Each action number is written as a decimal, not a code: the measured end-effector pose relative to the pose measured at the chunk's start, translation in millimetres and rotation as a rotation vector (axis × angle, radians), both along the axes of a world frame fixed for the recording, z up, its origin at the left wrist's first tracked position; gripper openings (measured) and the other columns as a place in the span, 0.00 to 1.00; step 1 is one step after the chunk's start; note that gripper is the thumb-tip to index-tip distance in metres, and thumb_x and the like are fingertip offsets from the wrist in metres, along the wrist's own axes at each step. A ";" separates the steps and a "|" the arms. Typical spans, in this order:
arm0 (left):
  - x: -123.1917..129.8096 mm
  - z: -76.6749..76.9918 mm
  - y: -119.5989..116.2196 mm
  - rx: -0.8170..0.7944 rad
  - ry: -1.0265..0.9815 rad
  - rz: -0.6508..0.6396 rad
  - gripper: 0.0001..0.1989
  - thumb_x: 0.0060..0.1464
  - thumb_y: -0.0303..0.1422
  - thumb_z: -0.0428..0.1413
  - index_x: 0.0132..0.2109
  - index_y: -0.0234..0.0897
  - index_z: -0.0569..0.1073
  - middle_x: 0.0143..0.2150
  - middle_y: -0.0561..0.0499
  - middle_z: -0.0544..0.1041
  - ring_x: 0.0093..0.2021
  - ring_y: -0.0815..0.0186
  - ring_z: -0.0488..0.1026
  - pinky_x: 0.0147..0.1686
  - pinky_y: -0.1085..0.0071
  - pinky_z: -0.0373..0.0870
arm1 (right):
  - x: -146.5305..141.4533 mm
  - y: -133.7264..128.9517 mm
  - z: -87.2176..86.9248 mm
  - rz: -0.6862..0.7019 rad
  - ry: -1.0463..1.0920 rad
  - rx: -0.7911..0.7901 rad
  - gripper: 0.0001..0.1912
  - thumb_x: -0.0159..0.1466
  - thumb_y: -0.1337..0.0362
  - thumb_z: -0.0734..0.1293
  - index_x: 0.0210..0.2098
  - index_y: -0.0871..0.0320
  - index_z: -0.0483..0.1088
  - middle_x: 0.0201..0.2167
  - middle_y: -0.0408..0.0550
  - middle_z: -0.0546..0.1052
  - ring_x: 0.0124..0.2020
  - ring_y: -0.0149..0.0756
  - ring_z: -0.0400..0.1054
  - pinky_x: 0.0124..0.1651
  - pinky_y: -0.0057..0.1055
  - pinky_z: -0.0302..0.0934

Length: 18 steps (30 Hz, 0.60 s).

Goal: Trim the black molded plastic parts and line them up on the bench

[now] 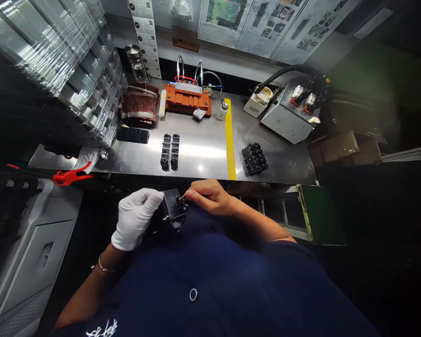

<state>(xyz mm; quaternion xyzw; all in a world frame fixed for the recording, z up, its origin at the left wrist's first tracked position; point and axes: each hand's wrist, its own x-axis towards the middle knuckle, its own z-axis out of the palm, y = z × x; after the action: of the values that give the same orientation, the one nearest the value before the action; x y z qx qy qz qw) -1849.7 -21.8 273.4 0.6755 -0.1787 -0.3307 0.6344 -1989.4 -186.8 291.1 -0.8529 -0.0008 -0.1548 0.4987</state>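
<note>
black box [171, 204] is held off the near edge of the desk [203, 135], long axis running roughly near to far; left hand [135, 217], gloved, pinches its left side, right hand [210, 195] pinches a thin tool [183, 197] at its right.

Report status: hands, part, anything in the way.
Left hand, gloved, gripping black part. Right hand, bare, pinching thin tool, tip at the part. Nothing visibly blocking either hand.

navy shirt [231, 281] | white lettering [102, 328] | left hand [135, 217]: white glove [128, 231], silver bangle [101, 267]
</note>
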 end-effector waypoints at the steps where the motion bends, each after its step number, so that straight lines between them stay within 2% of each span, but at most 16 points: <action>1: 0.5 0.9 -0.2 0.000 -0.008 0.000 0.22 0.40 0.52 0.69 0.26 0.35 0.80 0.23 0.52 0.77 0.24 0.69 0.68 0.25 0.74 0.67 | 0.5 0.3 -0.5 -0.019 -0.012 -0.012 0.24 0.74 0.54 0.56 0.29 0.61 0.69 0.23 0.45 0.71 0.26 0.26 0.63 0.31 0.23 0.59; 3: 0.8 2.5 -0.2 0.006 -0.031 0.001 0.22 0.40 0.52 0.69 0.25 0.35 0.80 0.23 0.52 0.76 0.24 0.69 0.68 0.26 0.74 0.67 | 1.3 0.6 -0.9 -0.030 -0.017 -0.047 0.23 0.74 0.54 0.56 0.29 0.61 0.69 0.24 0.45 0.71 0.26 0.26 0.64 0.32 0.24 0.59; 5: 0.1 3.7 0.3 0.014 -0.053 -0.004 0.22 0.39 0.52 0.69 0.25 0.35 0.80 0.23 0.51 0.76 0.25 0.68 0.69 0.26 0.73 0.68 | 1.2 -0.2 -0.3 0.019 0.023 -0.051 0.25 0.74 0.53 0.55 0.27 0.61 0.67 0.23 0.44 0.69 0.25 0.26 0.61 0.31 0.24 0.57; 9: -2.2 4.0 1.0 0.003 -0.071 -0.046 0.23 0.40 0.52 0.68 0.23 0.35 0.78 0.22 0.51 0.75 0.24 0.67 0.68 0.25 0.72 0.67 | -1.3 -4.1 1.9 0.199 0.158 0.112 0.28 0.73 0.47 0.54 0.24 0.59 0.62 0.20 0.40 0.62 0.22 0.23 0.55 0.26 0.24 0.52; 12: -1.8 2.6 0.2 -0.007 -0.078 -0.032 0.23 0.41 0.52 0.68 0.24 0.35 0.78 0.23 0.50 0.75 0.25 0.67 0.69 0.26 0.72 0.68 | -2.4 -4.9 1.1 0.175 0.119 0.195 0.28 0.73 0.46 0.54 0.26 0.60 0.64 0.20 0.41 0.63 0.21 0.24 0.57 0.26 0.23 0.54; 15: -0.2 1.6 -0.8 0.015 -0.077 0.005 0.24 0.39 0.54 0.68 0.25 0.35 0.79 0.23 0.50 0.76 0.25 0.66 0.69 0.27 0.71 0.69 | -1.6 -2.8 -1.3 0.073 0.020 0.071 0.27 0.73 0.49 0.54 0.28 0.60 0.66 0.22 0.45 0.68 0.24 0.26 0.62 0.30 0.25 0.58; 18: -0.1 2.4 -1.3 0.036 -0.056 0.007 0.25 0.37 0.55 0.69 0.24 0.35 0.78 0.22 0.51 0.75 0.25 0.66 0.68 0.26 0.71 0.68 | -1.0 -0.8 -2.2 0.052 -0.035 -0.049 0.25 0.74 0.52 0.53 0.27 0.59 0.65 0.23 0.44 0.67 0.24 0.26 0.60 0.29 0.25 0.57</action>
<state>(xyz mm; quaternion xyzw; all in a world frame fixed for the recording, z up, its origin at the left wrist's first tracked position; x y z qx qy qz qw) -1849.8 -23.1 275.8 0.6964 -0.1878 -0.3125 0.6182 -1990.3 -187.6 288.9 -0.8617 -0.0356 -0.1568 0.4813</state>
